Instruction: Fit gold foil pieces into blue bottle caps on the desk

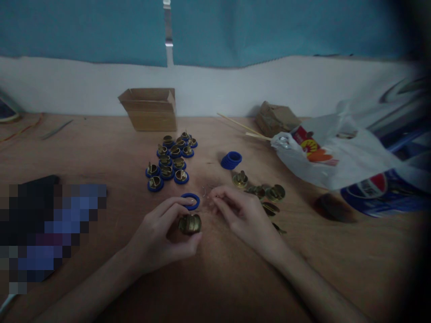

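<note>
My left hand [164, 233] holds a brass-coloured metal piece [190, 223] between thumb and fingers, with its index fingertip on a blue ring [198, 202] just beyond. To the right, my right hand [239, 213] has thumb and fingertips pinched together over the wooden table [134, 291]; small thin wire-like bits [204, 191] lie by the fingertips, and what the pinch holds is too small to make out. Several brass pieces set in blue rings [175, 151] stand behind my left hand. A stack of blue rings [231, 160] and several loose brass pieces [275, 192] are beyond and beside my right hand.
An open cardboard box [153, 112] stands by the wall, with a smaller brown package [276, 117] and thin sticks [240, 124] to its right. A white plastic bag [363, 152] and a blue Pepsi bottle [387, 193] lie at the right. Dark and pixelated items occupy the left.
</note>
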{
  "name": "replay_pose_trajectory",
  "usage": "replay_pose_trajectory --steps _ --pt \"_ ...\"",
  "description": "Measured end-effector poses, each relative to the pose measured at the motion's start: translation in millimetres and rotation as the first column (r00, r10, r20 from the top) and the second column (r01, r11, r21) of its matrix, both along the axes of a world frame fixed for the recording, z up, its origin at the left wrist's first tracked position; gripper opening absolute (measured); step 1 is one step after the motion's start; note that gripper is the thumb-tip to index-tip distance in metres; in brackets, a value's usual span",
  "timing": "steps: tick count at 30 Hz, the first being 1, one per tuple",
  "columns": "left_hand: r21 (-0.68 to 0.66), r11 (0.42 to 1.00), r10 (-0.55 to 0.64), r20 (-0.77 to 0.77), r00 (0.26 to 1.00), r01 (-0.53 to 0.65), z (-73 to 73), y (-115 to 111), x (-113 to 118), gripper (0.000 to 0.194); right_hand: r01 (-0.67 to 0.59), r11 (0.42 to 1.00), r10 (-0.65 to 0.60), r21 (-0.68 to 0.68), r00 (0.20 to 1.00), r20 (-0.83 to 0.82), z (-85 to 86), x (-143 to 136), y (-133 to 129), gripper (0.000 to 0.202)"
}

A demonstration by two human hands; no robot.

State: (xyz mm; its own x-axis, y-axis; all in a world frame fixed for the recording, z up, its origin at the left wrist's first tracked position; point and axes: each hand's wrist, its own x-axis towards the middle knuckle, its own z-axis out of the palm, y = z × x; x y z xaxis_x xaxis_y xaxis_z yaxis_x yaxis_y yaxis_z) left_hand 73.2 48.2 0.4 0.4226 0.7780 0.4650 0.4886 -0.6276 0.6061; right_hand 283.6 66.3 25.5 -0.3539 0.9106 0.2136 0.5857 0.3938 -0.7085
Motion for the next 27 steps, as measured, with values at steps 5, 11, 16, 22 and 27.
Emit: replay_pose_trajectory --steps 5,11,16,22,27 --pt "0.065 0.997 -0.030 -0.014 0.999 0.031 0.2 -1.2 -0.1 0.031 -0.132 0.988 0.133 0.084 0.991 -0.014 -3.1 -4.1 -3.3 0.024" --pt "0.099 0.992 -0.077 0.036 0.996 0.074 -3.2 -3.9 3.0 0.033 -0.168 0.946 0.150 0.279 0.985 0.085 -10.8 -5.0 -9.0 0.032" --pt "0.093 0.993 -0.074 0.030 0.997 0.071 -2.9 -6.6 2.9 0.034 -0.186 0.923 0.132 0.337 0.975 0.176 -9.7 -3.2 -7.2 0.023" --pt "0.111 0.993 0.030 0.046 0.998 -0.035 -1.9 -3.6 2.2 0.030 0.151 0.914 -0.209 0.377 0.971 0.117 4.0 15.4 9.1 0.017" --pt "-0.135 0.982 0.133 -0.011 0.991 -0.134 0.5 -0.9 4.7 0.016 0.243 0.940 -0.321 0.238 0.866 0.383 29.3 42.7 33.6 0.024"
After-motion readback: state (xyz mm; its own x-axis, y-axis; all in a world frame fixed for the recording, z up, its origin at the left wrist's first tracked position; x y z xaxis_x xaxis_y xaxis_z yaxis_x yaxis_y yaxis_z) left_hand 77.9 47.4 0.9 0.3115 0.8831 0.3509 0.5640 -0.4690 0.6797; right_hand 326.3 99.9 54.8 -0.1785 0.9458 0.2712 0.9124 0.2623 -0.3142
